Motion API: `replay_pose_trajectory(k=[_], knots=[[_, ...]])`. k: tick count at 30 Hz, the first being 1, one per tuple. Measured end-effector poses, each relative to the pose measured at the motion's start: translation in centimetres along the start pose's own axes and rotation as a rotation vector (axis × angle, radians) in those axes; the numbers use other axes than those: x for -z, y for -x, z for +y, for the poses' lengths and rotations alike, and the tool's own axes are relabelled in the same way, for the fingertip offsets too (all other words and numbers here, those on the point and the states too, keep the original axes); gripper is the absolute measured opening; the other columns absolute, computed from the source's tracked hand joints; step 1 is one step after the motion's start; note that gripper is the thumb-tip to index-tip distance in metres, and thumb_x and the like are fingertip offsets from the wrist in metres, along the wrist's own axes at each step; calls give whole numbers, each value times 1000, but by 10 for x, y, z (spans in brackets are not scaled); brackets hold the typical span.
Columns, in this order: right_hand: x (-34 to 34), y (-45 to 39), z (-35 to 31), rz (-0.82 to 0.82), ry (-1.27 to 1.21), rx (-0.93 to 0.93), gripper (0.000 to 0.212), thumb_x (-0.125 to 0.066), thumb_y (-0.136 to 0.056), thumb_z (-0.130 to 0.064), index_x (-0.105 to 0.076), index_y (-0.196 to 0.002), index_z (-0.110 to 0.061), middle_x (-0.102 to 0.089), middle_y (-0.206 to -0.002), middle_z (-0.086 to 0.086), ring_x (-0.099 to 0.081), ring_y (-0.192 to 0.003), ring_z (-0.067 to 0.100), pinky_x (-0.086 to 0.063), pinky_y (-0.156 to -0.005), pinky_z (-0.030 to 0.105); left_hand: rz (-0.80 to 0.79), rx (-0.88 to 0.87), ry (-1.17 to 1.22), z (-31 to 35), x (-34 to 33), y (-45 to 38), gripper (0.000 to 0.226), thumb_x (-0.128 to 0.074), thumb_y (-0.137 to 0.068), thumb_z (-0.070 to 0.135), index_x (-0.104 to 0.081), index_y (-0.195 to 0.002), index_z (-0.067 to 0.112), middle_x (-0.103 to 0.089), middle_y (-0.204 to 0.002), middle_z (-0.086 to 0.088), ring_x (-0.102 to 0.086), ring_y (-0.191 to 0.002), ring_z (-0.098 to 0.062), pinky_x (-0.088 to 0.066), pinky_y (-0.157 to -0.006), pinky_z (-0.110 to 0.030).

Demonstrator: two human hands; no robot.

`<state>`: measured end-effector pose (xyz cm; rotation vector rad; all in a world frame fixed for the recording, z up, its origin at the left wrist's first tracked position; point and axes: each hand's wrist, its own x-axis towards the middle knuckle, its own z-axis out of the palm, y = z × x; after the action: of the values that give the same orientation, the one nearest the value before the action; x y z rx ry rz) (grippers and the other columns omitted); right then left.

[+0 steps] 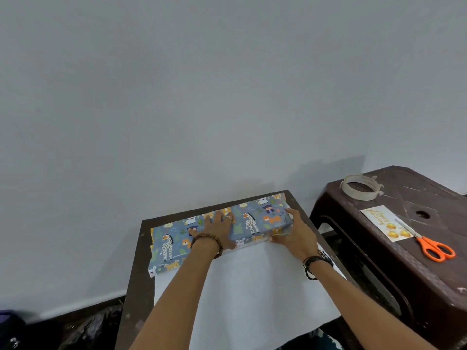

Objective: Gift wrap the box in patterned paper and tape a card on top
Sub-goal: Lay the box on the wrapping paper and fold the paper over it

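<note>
**Box half-wrapped, both hands on it**

Box (219,229): one, long and flat, lying across the far end of the small table (137,251). Top is covered in blue paper (255,281) with an animal print (giraffes, lions, bears). No brand visible. The paper's white underside spreads over the table toward the person.

Left hand (217,229): flat on the box top, fingers straight and spread, pressing the paper down, gripping nothing. Ring on one finger, bead bracelet at the wrist.

Right hand (294,232): at the box's right end, thumb on the top edge, fingers going down along the end face. Can't tell whether it pinches the paper or only presses. Dark bands on the wrist.

Both forearms reach forward from the bottom of the view.

On the stool (394,253) to the right, one each:
- card (379,221), gold script, not legible, three gold balls printed on it
- tape (360,187) roll, clear, near the stool's back edge
- scissors (429,245), orange handles, blades lying over the card's edge
</note>
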<state>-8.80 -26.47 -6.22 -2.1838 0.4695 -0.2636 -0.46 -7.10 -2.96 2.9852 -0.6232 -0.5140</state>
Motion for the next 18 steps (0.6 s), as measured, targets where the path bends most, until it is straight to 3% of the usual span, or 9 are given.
replay_pose_trajectory(k=[5, 10, 12, 15, 18], knots=[[-6, 13, -5, -18, -11, 9, 81, -83, -68, -25, -36, -133, -18, -59, -124, 0, -55, -115, 23, -43, -89, 30, 45, 38, 71, -5, 2, 20, 71, -68, -77, 39, -31, -136, 26, -19, -146, 1, -17, -138, -28, -26, -100, -65], [-21, 34, -14, -46, -107, 41, 75, -82, -70, -19, -39, -131, -18, -61, -119, -1, -57, -112, 20, -44, -87, 28, 64, 62, 97, -28, 1, 43, 61, -70, -75, 35, -39, -127, 25, -28, -137, 3, -25, -132, -25, -28, -101, -61], [-26, 42, -16, -57, -208, 53, 73, -80, -71, -13, -40, -132, -18, -62, -111, -2, -59, -108, 21, -46, -83, 25, 67, 75, 118, -38, -2, 49, 59, -70, -74, 33, -41, -124, 26, -30, -135, 4, -27, -130, -24, -29, -102, -59], [-27, 47, -14, -24, -415, 19, 73, -74, -74, 2, -36, -133, -19, -60, -98, -7, -61, -96, 15, -45, -69, 8, 91, 59, 193, -45, -7, 51, 57, -72, -72, 29, -45, -122, 25, -37, -133, 4, -34, -129, -22, -31, -104, -57], [-26, 44, -12, 34, -518, -15, 84, -70, -73, 11, -28, -140, -17, -55, -105, 4, -55, -85, 2, -49, -64, 12, 90, 97, 213, -41, -5, 51, 57, -73, -74, 26, -45, -124, 24, -43, -133, 1, -41, -125, -23, -31, -106, -53]])
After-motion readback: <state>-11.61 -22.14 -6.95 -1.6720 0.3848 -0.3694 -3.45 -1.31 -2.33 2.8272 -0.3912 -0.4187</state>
